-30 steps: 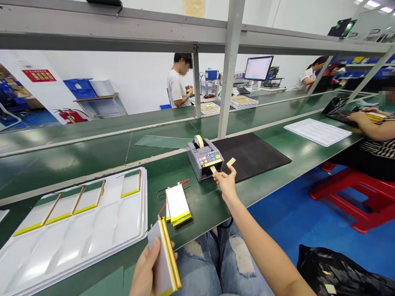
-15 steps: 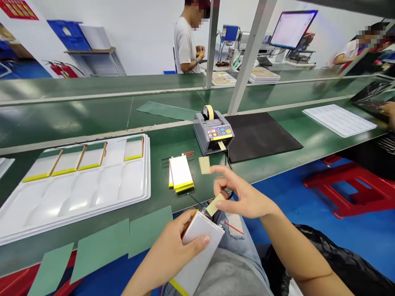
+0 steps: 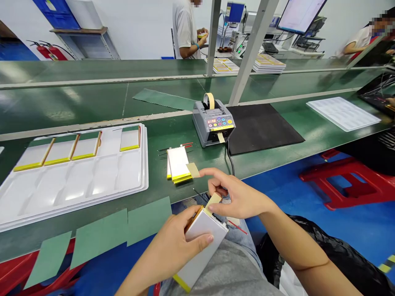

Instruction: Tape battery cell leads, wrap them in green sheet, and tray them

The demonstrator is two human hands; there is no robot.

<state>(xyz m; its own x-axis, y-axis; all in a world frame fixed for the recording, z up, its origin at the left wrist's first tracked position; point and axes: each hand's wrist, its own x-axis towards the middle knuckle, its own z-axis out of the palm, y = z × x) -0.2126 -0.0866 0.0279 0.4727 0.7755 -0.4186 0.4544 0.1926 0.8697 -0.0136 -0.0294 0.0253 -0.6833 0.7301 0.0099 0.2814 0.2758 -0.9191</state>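
Note:
My left hand (image 3: 182,238) is closed around a silver pouch battery (image 3: 202,255) with a yellow end strip, tilted above my lap. Black and red wires come out of its upper end. My right hand (image 3: 237,195) pinches a strip of beige tape (image 3: 213,200) with its thumb, and the tape's lower end meets the battery's top edge. A second piece of beige tape (image 3: 193,170) clings to the tip of the stretched right index finger. Beyond that finger, a small stack of pouch batteries (image 3: 179,162) with wires lies on the green bench.
A tape dispenser (image 3: 212,123) stands behind the stack, beside a black mat (image 3: 265,127). At left, a white tray (image 3: 101,176) holds several batteries. Green sheets (image 3: 101,232) overhang the bench edge. A red stool (image 3: 348,181) is at right; a co-worker (image 3: 187,33) stands across the bench.
My right thumb and the pinched tape have come closer to the battery's top edge. The tape on my index finger now overlaps the battery stack in view. The camera has tilted slightly down.

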